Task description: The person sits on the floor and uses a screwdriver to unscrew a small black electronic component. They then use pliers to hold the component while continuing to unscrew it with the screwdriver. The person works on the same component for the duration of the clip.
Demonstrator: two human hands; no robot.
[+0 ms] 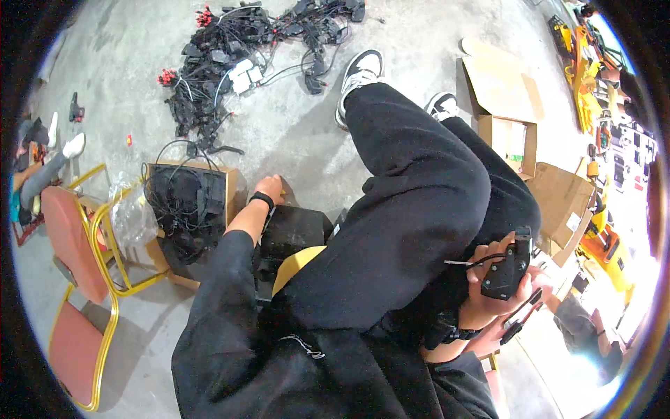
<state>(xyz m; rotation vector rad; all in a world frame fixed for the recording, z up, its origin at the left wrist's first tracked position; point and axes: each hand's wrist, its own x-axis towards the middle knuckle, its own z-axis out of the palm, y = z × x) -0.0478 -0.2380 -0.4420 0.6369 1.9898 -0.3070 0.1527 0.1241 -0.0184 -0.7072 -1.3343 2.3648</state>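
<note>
Near right: right hand (480, 297) grips small black device (508, 274), dark cable (486, 259) beside it. Left: left hand (271, 187) by cable-filled carton (233, 194), grasp unclear. Seemingly handling step; next move calls for steady hold.

The handheld device (504, 274) at four o'clock is black. At eleven, a black cable heap (199, 105) carries red tips (166, 77). Twelve: a black-and-white sneaker (363, 68). Two: a tan cardboard box (502, 80). Nearly nine: a dusty-pink, gold-framed chair (66, 230).

White glare bleaches the right side, soft shadows fall on the floor (412, 35), and shapes bend near the dark rim.
</note>
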